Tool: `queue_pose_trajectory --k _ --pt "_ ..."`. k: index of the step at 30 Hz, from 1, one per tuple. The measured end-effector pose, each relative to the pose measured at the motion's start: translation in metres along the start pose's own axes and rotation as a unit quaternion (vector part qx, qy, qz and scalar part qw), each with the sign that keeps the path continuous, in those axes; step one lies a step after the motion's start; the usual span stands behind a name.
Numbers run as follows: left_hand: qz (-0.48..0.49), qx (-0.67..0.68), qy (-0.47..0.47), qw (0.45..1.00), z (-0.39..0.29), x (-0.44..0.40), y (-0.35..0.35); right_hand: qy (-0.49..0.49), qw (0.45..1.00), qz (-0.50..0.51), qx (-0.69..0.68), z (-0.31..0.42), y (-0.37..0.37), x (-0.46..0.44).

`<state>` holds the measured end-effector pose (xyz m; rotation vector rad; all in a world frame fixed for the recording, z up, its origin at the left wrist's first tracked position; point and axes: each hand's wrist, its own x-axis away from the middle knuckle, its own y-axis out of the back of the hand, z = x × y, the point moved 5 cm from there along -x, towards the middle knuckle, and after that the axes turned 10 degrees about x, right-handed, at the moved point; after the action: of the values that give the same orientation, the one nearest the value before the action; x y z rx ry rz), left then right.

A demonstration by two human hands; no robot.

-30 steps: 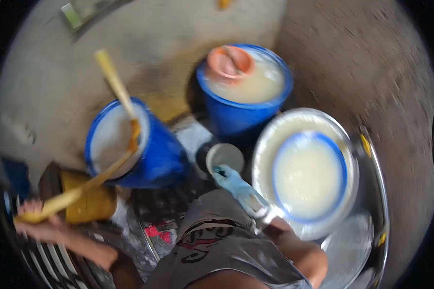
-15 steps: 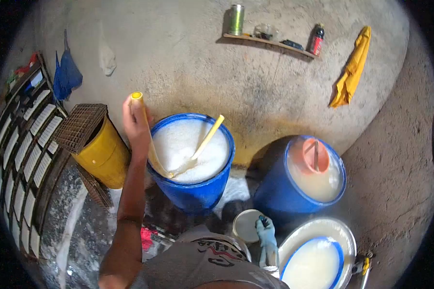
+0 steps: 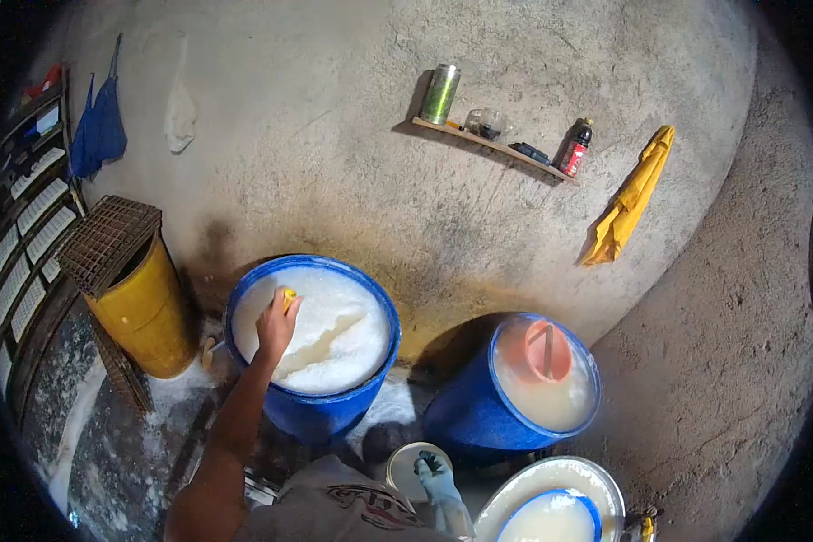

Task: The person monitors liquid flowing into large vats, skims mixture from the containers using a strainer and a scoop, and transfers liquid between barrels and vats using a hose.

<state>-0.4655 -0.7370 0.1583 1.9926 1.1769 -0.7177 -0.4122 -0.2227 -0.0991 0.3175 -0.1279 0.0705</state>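
My bare left hand [image 3: 275,330] is closed around a pole with a yellow end [image 3: 289,296]. That hand is over a blue barrel [image 3: 325,414] filled with white, foamy liquid [image 3: 339,294]. The rest of the pole is hidden by the hand and foam. A darker groove [image 3: 321,348] runs through the foam beside the hand. My right hand [image 3: 437,479], in a pale blue glove with dark fingertips, grips the rim of a small white bucket [image 3: 396,465] near my body.
A second blue barrel [image 3: 465,411] of cloudy liquid holds a pink scoop [image 3: 548,350]. Nearer stands a large round basin [image 3: 605,479]. At left are a yellow barrel [image 3: 154,312], a wire grate [image 3: 108,244] and a rack [image 3: 23,235]. A wall shelf [image 3: 497,149] carries several items.
My left hand has lowered toward the foam with the pole. The second yellow stick no longer shows, and a groove has opened in the foam. My view has shifted.
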Motion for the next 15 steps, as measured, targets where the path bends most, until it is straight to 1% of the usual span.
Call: queue_pose_trajectory --k 2,3,4,5,6,7,8,9,11,12,14,15 --pt "0.007 0.018 -0.010 1.000 0.013 0.017 -0.007 0.020 0.998 -0.008 0.061 0.001 0.001 -0.007" --pt "0.024 -0.023 0.015 0.999 0.027 0.023 -0.010 0.022 0.998 -0.012 0.059 0.009 0.000 -0.006" --pt "0.041 -0.064 0.040 0.996 0.039 0.027 -0.013 0.035 0.998 -0.022 0.049 0.036 -0.001 0.006" --pt "0.043 -0.060 0.037 0.997 0.045 0.031 -0.013 0.047 0.998 -0.032 0.039 0.050 -0.001 0.014" --pt "0.087 -0.079 0.083 0.990 0.056 0.036 -0.014 0.045 0.998 -0.036 0.038 0.041 -0.001 0.007" --pt "0.130 -0.098 0.129 0.978 0.068 0.043 -0.014 0.044 0.997 -0.028 0.065 0.033 -0.003 -0.003" --pt "0.132 -0.097 0.126 0.978 0.077 0.047 -0.016 0.043 0.995 -0.019 0.092 0.024 -0.005 -0.012" --pt "0.130 -0.067 0.121 0.982 0.087 0.052 -0.015 0.043 0.995 -0.021 0.090 0.027 -0.006 -0.011" --pt "0.125 -0.025 0.120 0.985 0.092 0.058 -0.011 0.049 0.995 -0.025 0.087 0.059 -0.010 -0.001" --pt "0.125 -0.026 0.119 0.985 0.099 0.064 -0.011 0.048 0.995 -0.025 0.085 0.052 -0.013 -0.008" --pt "0.087 0.036 0.089 0.992 0.117 0.070 -0.006 0.091 0.993 -0.029 0.065 0.043 -0.021 -0.023" --pt "0.087 0.035 0.087 0.992 0.114 0.068 0.001 0.092 0.993 -0.029 0.063 0.044 -0.024 -0.028"
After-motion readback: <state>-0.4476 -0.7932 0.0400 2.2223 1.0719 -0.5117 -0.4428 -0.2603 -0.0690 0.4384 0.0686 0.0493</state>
